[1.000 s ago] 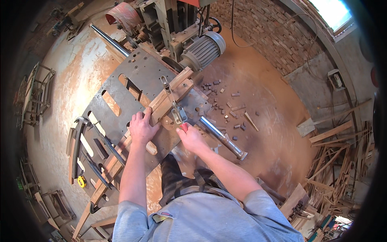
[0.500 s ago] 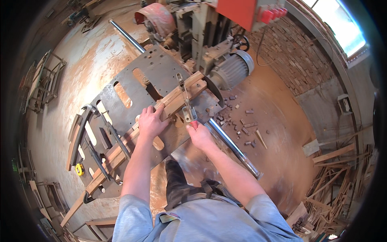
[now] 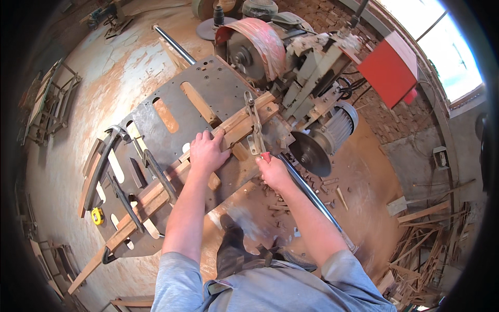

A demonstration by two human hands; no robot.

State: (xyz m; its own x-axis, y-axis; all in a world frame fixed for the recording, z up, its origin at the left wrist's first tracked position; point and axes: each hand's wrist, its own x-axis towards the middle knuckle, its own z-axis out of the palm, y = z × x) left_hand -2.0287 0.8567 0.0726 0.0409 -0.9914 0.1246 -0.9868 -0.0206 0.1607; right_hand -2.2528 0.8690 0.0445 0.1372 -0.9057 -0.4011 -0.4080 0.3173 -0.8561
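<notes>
Head view, looking down on a woodworking machine. Left hand point(image 3: 207, 152): palm down, fingers spread and pressing flat on a long wooden strip point(image 3: 156, 193) that lies diagonally across the slotted steel table point(image 3: 208, 88); not clenched, no wrap around the wood. The strip runs from lower left, past the hand, up to the fence area near the machine head. Right hand point(image 3: 272, 171): closed around the red-tipped end of a toggle clamp lever point(image 3: 254, 127), whose metal arm rises away from the hand over the wood at upper right; grip firm, thumb side hidden.

Adj. items: saw blade disc point(image 3: 310, 154) just right of the right hand, mounted beside a ribbed electric motor point(image 3: 338, 127). Red-painted belt guard point(image 3: 257, 41) behind the clamp. Steel guide rail point(image 3: 312, 195) passes under the right forearm, w/ wood offcuts point(image 3: 322, 184) scattered on the sawdust-covered floor beside it. Red flat panel point(image 3: 387, 65) at upper right. Yellow tape measure point(image 3: 97, 216) at the table's left edge, well apart from both hands. Scrap timber pile point(image 3: 431, 249) at far right.
</notes>
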